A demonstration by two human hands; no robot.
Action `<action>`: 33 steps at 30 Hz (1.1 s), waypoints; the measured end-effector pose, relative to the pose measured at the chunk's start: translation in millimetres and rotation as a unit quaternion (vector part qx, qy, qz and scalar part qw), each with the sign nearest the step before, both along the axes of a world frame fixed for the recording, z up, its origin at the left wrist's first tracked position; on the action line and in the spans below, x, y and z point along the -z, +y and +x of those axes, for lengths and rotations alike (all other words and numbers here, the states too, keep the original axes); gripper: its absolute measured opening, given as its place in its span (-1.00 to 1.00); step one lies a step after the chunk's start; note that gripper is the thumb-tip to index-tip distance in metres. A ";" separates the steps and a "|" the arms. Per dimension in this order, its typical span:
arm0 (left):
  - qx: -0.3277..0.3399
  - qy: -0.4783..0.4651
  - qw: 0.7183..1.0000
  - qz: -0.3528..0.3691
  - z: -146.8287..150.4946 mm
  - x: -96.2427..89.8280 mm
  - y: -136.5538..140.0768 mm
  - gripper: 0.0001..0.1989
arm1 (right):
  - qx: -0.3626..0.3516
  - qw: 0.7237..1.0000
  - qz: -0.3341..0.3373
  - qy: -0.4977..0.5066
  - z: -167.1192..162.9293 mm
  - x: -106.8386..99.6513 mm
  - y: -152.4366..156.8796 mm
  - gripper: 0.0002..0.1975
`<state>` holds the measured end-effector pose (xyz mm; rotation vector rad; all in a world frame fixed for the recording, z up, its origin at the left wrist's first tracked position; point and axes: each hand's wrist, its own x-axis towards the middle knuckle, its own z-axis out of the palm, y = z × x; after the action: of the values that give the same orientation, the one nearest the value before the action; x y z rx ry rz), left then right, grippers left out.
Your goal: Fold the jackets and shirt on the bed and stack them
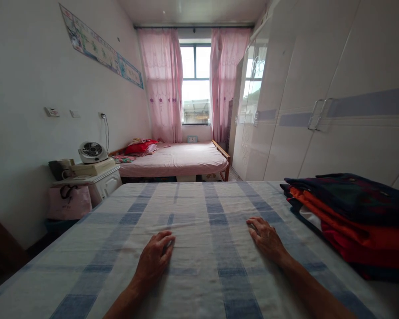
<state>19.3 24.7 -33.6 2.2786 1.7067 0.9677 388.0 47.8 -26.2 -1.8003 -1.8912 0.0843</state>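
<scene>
A white bed sheet with blue stripes [189, 283] spreads across the bed in front of me. My left hand [155, 253] rests on it left of the middle, fingers loosely bent and apart from the thumb, holding nothing. Farther right, my right hand [265, 238] lies on the sheet too, with its fingers slightly spread and nothing in them. To the right of that hand sits a stack of folded clothes [352, 221], dark on top with orange and red layers below. Neither hand touches the stack.
A white wardrobe [359, 146] lines the right side. Beyond the bed stands a second bed with a pink sheet [182, 159] and a red bundle [141, 147]. At left, a small fan [93, 151] tops a white cabinet [103, 186], beside a pink bag [69, 203].
</scene>
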 end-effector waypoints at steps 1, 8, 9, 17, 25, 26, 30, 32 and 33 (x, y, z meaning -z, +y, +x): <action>-0.001 -0.002 1.000 0.004 -0.1 0.8 0.5 -0.74 | 0.002 1.000 0.001 0.000 0.2 0.8 0.7 -0.69; 0.004 0.012 1.000 0.025 -0.3 -1.3 -0.1 -0.73 | 0.002 1.000 -0.014 -0.015 2.7 -0.2 2.9 -0.69; 0.006 0.014 1.000 0.022 -0.3 -1.7 -0.1 -0.72 | 0.000 1.000 -0.017 -0.017 3.2 -0.3 3.2 -0.69; 0.013 0.011 1.000 0.008 0.3 -3.7 -1.4 -0.72 | -0.007 1.000 -0.013 -0.013 6.3 3.5 5.2 -0.70; 0.014 0.015 1.000 0.008 0.4 -3.8 -1.1 -0.71 | -0.007 1.000 -0.012 -0.013 5.0 2.3 4.3 -0.70; 0.013 0.015 1.000 0.008 0.5 -3.7 -1.1 -0.71 | -0.006 1.000 -0.011 -0.014 5.0 2.2 4.2 -0.70; 0.012 0.015 1.000 0.010 0.2 -3.3 -1.1 -0.71 | -0.006 1.000 -0.013 -0.015 5.9 3.3 4.6 -0.69; 0.013 0.017 1.000 0.010 -0.3 -3.0 -0.8 -0.71 | -0.007 1.000 -0.015 -0.017 6.2 4.1 5.2 -0.69; 0.013 0.018 1.000 0.010 -0.5 -2.9 -0.6 -0.71 | -0.007 1.000 -0.015 -0.017 6.3 4.4 5.4 -0.69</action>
<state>18.8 24.1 -30.7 2.3384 1.6835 0.9503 394.3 53.2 -30.6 -1.8192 -1.9366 0.0884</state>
